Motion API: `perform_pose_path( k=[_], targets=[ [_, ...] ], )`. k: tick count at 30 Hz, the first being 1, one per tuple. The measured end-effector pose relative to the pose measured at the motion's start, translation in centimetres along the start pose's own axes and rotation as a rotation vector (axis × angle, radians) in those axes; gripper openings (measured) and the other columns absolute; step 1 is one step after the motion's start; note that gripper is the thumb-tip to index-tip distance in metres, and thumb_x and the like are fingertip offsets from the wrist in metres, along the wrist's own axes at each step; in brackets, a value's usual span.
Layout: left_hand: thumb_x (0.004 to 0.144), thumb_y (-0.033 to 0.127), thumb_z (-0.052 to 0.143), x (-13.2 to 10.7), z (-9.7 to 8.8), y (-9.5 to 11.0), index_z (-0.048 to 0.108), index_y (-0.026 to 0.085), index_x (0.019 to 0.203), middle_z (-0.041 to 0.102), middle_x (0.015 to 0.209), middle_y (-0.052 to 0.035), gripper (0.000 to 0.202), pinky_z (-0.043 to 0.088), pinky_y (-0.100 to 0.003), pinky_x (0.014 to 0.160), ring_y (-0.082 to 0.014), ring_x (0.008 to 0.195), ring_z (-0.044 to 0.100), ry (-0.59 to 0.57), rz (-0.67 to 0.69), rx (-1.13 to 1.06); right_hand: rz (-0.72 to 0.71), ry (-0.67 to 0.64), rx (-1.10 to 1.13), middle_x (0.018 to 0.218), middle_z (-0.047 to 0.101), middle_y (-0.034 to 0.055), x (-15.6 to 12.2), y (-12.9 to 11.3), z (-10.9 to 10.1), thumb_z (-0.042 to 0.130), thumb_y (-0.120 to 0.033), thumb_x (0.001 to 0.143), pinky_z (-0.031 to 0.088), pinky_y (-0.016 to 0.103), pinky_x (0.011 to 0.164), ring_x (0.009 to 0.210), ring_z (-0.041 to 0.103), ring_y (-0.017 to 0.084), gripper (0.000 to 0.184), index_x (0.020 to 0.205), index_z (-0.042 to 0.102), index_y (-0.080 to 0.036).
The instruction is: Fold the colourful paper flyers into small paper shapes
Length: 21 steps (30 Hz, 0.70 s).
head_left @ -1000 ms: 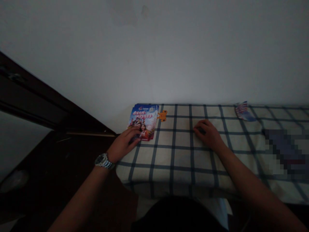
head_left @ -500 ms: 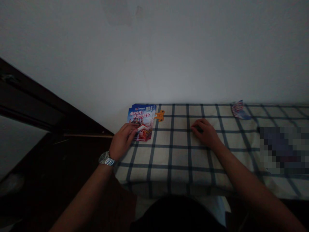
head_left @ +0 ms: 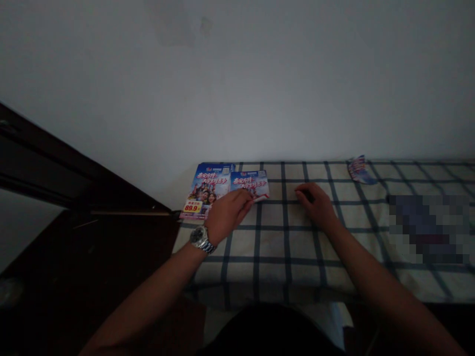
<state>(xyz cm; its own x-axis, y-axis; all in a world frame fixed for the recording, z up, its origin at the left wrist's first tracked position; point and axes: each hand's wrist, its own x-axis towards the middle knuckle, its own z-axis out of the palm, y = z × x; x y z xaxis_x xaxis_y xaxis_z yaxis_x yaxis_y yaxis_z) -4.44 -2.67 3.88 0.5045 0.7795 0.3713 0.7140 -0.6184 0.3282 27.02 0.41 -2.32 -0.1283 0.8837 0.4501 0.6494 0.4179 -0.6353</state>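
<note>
My left hand (head_left: 230, 210), with a metal watch on the wrist, is closed on the lower edge of a printed flyer (head_left: 249, 182). The flyer is blue at the top with pink lettering, and its lower part is hidden or bent under my fingers. Just left of it lies a stack of matching flyers (head_left: 208, 185), squared up near the wall. My right hand (head_left: 315, 205) rests on the checked cloth with its fingers curled in toward the thumb. Whether anything small sits inside that curl I cannot make out.
The checked tablecloth (head_left: 270, 247) covers a long table against a pale wall (head_left: 260, 89). Toward the back right lies a curled, bent flyer (head_left: 359, 170). A blurred-out dark object (head_left: 426, 227) is at the right. Dark furniture (head_left: 33, 163) stands at the left.
My left hand has moved right, drawing one flyer off the stack. That flyer now covers where the orange bear-shaped piece lay. The right hand has stayed nearly still.
</note>
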Motion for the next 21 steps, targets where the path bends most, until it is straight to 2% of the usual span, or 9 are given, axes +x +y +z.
perform_pose_path(
  k=[3,6,9,13,21],
  targets=[
    [0.107,0.036,0.042,1.4,1.8,1.3,0.061,0.021,0.112,0.068,0.108,-0.0062,0.025,0.055,-0.034,0.081,-0.0196,0.095,0.067,-0.059,0.048,0.040,0.024,0.023,0.028,0.096,0.068,0.0068,-0.1,0.0,-0.2,0.055,-0.040,0.099,0.054,0.041,0.081,0.089,0.065,0.025,0.019,0.102,0.066,-0.025],
    [0.107,0.033,0.044,2.6,3.6,2.1,0.060,0.019,0.113,0.067,0.112,-0.0076,0.022,0.055,-0.035,0.087,-0.0205,0.103,0.066,-0.101,0.135,0.028,0.007,0.011,0.040,0.100,0.068,0.0074,-0.1,-0.1,-0.5,0.055,-0.038,0.099,0.055,0.041,0.083,0.093,0.066,0.025,0.017,0.102,0.066,-0.025],
    [0.106,0.031,0.045,3.4,4.9,2.6,0.061,0.017,0.113,0.067,0.111,-0.0085,0.022,0.055,-0.036,0.089,-0.0207,0.103,0.065,-0.134,0.183,0.012,-0.032,-0.017,0.054,0.105,0.070,0.0080,-0.1,-0.3,-0.6,0.055,-0.034,0.099,0.056,0.042,0.087,0.098,0.067,0.025,0.015,0.105,0.065,-0.025],
    [0.106,0.030,0.045,3.8,5.9,2.8,0.064,0.018,0.109,0.066,0.113,-0.0075,0.023,0.054,-0.037,0.089,-0.0208,0.102,0.063,-0.171,0.266,0.006,-0.099,-0.081,0.052,0.117,0.071,0.0086,-0.2,-0.3,-0.7,0.056,-0.031,0.099,0.054,0.047,0.098,0.111,0.067,0.026,0.018,0.114,0.065,-0.026],
    [0.104,0.033,0.048,2.9,6.5,2.2,0.064,0.023,0.123,0.063,0.123,-0.0084,0.027,0.049,-0.044,0.101,-0.0246,0.116,0.057,-0.203,0.345,-0.016,-0.169,-0.250,0.044,0.138,0.065,0.0091,-0.5,0.0,-0.3,0.057,-0.028,0.099,0.051,0.052,0.110,0.128,0.062,0.027,0.031,0.129,0.065,-0.028]
  ],
)
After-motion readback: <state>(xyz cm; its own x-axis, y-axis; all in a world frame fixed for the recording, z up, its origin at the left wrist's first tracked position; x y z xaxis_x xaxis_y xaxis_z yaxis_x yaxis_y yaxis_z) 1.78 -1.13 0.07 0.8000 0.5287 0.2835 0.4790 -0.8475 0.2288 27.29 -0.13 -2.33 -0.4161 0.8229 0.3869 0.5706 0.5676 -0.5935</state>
